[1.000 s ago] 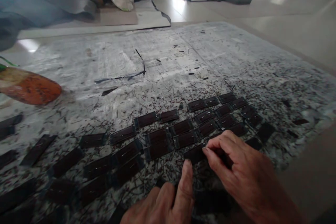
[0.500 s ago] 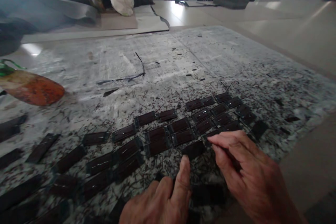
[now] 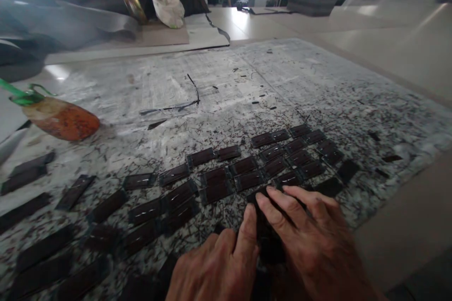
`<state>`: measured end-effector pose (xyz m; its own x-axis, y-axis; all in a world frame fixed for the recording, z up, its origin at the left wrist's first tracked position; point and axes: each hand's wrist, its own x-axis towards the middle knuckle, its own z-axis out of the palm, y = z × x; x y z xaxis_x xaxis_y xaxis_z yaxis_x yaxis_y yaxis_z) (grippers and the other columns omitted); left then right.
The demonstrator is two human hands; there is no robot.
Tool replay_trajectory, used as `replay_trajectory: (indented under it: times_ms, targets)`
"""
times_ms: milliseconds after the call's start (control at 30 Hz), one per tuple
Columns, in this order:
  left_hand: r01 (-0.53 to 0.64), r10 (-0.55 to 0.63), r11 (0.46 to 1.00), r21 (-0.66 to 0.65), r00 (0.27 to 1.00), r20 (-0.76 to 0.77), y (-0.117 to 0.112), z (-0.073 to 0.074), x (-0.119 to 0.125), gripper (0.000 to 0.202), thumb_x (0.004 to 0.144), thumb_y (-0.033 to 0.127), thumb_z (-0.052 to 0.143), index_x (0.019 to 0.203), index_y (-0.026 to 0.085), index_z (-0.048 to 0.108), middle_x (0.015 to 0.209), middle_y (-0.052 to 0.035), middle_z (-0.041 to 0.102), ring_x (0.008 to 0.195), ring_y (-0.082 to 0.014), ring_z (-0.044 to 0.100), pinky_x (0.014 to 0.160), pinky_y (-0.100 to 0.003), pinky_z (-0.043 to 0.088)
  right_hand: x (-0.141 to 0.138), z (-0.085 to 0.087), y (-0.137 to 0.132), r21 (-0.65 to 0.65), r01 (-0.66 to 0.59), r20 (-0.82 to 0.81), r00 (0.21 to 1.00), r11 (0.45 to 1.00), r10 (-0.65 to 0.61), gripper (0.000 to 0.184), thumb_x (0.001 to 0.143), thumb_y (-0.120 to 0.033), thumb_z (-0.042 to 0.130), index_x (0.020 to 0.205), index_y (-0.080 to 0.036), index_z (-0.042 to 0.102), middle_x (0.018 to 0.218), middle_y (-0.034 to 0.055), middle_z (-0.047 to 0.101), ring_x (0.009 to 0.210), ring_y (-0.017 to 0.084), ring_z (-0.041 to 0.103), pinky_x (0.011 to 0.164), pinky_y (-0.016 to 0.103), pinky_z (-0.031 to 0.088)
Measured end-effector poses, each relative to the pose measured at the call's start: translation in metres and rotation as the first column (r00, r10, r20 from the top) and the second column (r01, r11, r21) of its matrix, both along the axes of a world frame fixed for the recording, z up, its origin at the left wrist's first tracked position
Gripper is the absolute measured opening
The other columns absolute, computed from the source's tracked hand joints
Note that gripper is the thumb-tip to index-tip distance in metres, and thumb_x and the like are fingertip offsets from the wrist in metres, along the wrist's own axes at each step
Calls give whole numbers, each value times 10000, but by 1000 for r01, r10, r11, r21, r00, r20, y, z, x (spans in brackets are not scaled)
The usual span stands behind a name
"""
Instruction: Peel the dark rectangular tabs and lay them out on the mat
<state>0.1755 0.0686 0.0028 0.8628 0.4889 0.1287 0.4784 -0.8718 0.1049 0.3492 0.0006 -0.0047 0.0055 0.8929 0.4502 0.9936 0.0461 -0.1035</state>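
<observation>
The person's two bare hands lean in close together at the bottom of the view, the left hand (image 3: 215,268) with its fingers curled down and its index finger pointing forward, the right hand (image 3: 310,244) spread flat and angled in from the side, its fingertips (image 3: 273,200) resting on a dark rectangular piece (image 3: 263,228). That piece lies on the table between the two hands, its lower part hidden by them and lost in shadow, so I cannot tell whether it is gripped or only pressed. Both wrists are cut off by the bottom edge of the view. Around the hands, many more dark rectangular pieces (image 3: 216,191) lie in loose, slightly skewed rows; they are thin and glossy, with paler translucent edges, and those at the lower left blur into shade. The worktable (image 3: 226,75) is pale and heavily scuffed, flecked with dark slivers. A thin black curled offcut (image 3: 176,108) lies farther out, and a rounded orange-brown lump (image 3: 61,122) with a green loop sits at the left, its exact nature hard to make out
</observation>
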Motion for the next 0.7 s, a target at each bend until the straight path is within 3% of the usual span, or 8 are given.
replay_trajectory:
  times_ms: [133,367,567,700]
  targets:
    - [12,-12,1000,-6,999,48,2,-3,-2,382,932,178,330,1297,106,416,805,6,701,559,-115,651,476,-196,523,-4,4,1,-19,0,68,998,1000,1,408,989,-321,303,1154,-206,658,1109,35,701,1032,239,533,918,412,331]
    - [-4,5,999,-52,1000,27,5,3,4,460,889,177,352,1339,103,415,790,-9,733,527,-143,669,454,-215,540,-5,5,-1,-12,16,63,998,1000,-15,416,991,-294,285,1142,-193,659,1109,32,699,1046,231,540,938,412,326]
    - [-25,22,996,-85,999,-37,2,6,3,471,931,240,315,1378,123,403,952,-78,738,576,-160,677,566,-252,573,-2,2,0,-30,34,42,999,999,-33,316,930,-194,432,1166,-153,639,1131,39,685,1062,239,530,952,408,325]
    - [-75,62,985,-157,994,-90,0,11,6,457,938,230,335,1382,144,399,906,-69,741,652,-177,700,586,-258,560,-2,1,-1,-30,47,45,998,998,-46,308,887,-164,507,1166,-163,638,1147,40,679,1075,251,525,963,417,322]
